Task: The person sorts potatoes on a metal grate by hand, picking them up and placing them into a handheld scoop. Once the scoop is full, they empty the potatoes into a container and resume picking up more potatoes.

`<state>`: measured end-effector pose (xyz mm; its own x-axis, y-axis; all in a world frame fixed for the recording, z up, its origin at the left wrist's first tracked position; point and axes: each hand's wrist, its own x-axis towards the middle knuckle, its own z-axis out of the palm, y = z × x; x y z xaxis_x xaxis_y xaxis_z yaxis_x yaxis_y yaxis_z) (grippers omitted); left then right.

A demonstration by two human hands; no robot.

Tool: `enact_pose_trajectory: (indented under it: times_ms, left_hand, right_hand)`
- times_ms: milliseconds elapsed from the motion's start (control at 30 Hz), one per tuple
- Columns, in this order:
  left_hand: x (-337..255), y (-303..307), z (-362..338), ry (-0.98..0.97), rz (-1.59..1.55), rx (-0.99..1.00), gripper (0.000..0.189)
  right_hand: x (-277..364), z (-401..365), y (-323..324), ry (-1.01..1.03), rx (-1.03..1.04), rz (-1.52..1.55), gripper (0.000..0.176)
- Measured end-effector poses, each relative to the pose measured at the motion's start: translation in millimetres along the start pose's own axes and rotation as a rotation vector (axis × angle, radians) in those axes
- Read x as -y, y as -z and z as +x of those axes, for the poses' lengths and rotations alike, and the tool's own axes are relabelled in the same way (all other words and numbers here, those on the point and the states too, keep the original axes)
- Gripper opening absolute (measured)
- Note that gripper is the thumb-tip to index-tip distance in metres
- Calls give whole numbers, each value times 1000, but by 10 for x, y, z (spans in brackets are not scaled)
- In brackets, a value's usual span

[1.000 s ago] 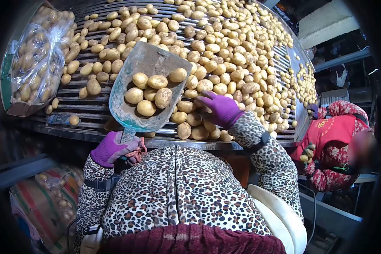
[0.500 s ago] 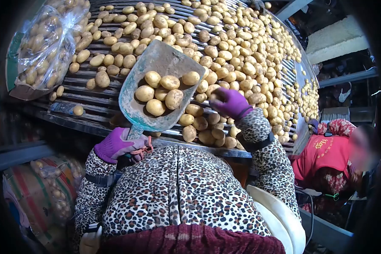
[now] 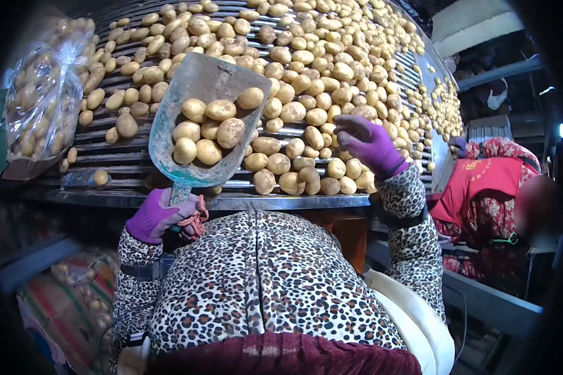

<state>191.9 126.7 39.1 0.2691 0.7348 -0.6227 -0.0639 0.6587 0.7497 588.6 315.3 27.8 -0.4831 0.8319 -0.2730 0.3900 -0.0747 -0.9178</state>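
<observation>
My left hand, in a purple glove, is closed around the short handle of a worn green scoop. A red cord hangs beside that hand. Several potatoes lie in the scoop, whose blade rests over the slatted conveyor and points away from me. To the right, my right hand, also gloved in purple, hovers above the loose potatoes on the slats. Its fingers reach leftward, apart, and I see nothing in them.
A metal edge runs along the front of the slatted conveyor. At the left stands a clear bag of potatoes in a box. A co-worker in a red vest bends over the right end. A filled sack sits low left.
My right hand has moved right and come off the dark potato it was at. The scoop, still in my left hand, appears further left, as the whole view has shifted.
</observation>
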Motion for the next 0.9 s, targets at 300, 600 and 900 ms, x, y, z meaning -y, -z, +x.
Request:
enact_pose_trajectory:
  times_ms: [300, 600, 900]
  left_hand:
    - [247, 122, 81, -138, 129, 16, 34]
    - [346, 198, 107, -96, 186, 2, 33]
    - [70, 59, -21, -166, 219, 24, 29]
  right_hand:
    - [1124, 916, -1278, 591, 131, -761, 36]
    - [1179, 1700, -1952, 396, 376, -946, 44]
    - [1111, 1002, -1346, 5, 441, 790, 44]
